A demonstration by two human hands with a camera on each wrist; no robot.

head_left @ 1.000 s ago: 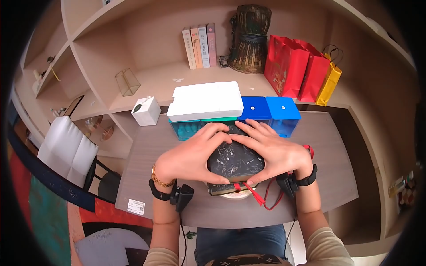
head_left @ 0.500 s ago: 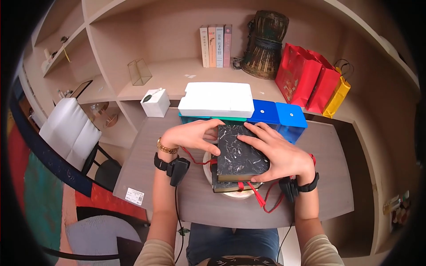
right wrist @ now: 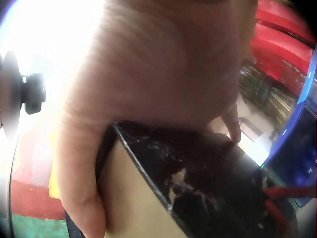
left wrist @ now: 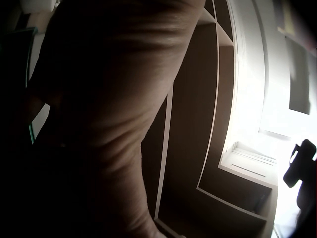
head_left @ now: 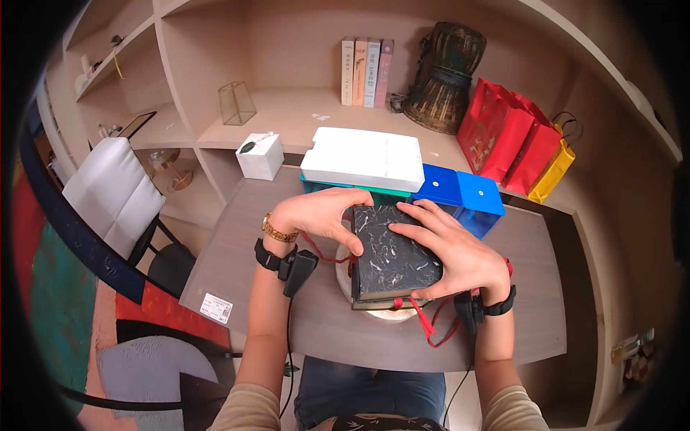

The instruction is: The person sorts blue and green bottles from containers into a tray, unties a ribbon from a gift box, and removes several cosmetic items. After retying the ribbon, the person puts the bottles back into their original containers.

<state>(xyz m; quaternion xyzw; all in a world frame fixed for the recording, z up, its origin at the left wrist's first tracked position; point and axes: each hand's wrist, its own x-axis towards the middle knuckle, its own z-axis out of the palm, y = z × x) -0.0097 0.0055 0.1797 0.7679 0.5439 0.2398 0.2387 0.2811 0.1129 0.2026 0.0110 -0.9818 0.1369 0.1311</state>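
Note:
A thick black marbled book (head_left: 399, 251) with pale page edges lies over a second one, whose dark near edge (head_left: 363, 307) shows under it. Beneath them a round white base (head_left: 345, 284) sticks out on the left. My right hand (head_left: 460, 251) grips the top book's right side: its thumb lies along the near page edge, the other fingers spread over the cover. My left hand (head_left: 323, 215) holds the far left corner, thumb at the left edge and fingertips partly hidden behind the far edge. A red ribbon (head_left: 424, 327) trails from the near side.
Behind the books stand blue-lidded boxes (head_left: 480, 192) and a white tray (head_left: 365, 159) resting on green-lidded ones. To their left is a white cube-shaped box (head_left: 260, 158). Red gift bags (head_left: 492, 133), a drum (head_left: 445, 82) and upright books (head_left: 366, 72) occupy the shelf.
My left hand has shifted from the near side to the book's left side. The top book now sits squarer over the lower one, hiding more of it. The head view has turned left.

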